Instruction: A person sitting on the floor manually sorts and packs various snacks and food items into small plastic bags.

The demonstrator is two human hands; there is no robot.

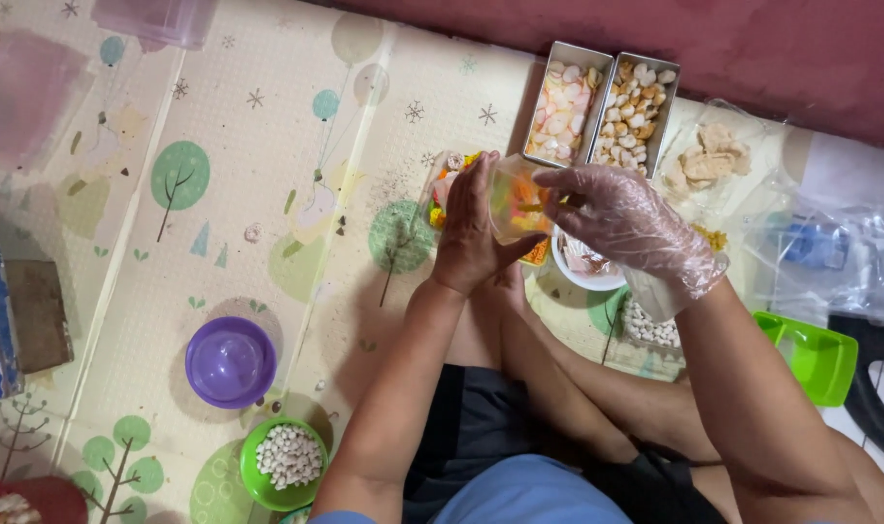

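Head view. Your left hand (473, 228), bare, grips one side of a small clear plastic bag (517, 206) of orange and yellow snacks, held above the play mat (267, 146). Your right hand (624, 221), in a clear disposable glove, pinches the bag's other side. Beyond: two metal trays (607, 102) of pale crackers, side by side. Under the bag: a white bowl (583, 275). Near your left elbow: a purple bowl (230, 362) and a green bowl (284, 464) of white beans.

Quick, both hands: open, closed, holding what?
Left hand: closed around the small clear plastic bag of orange-yellow pieces.
Right hand, in a thin clear glove: fingers at that bag's top.
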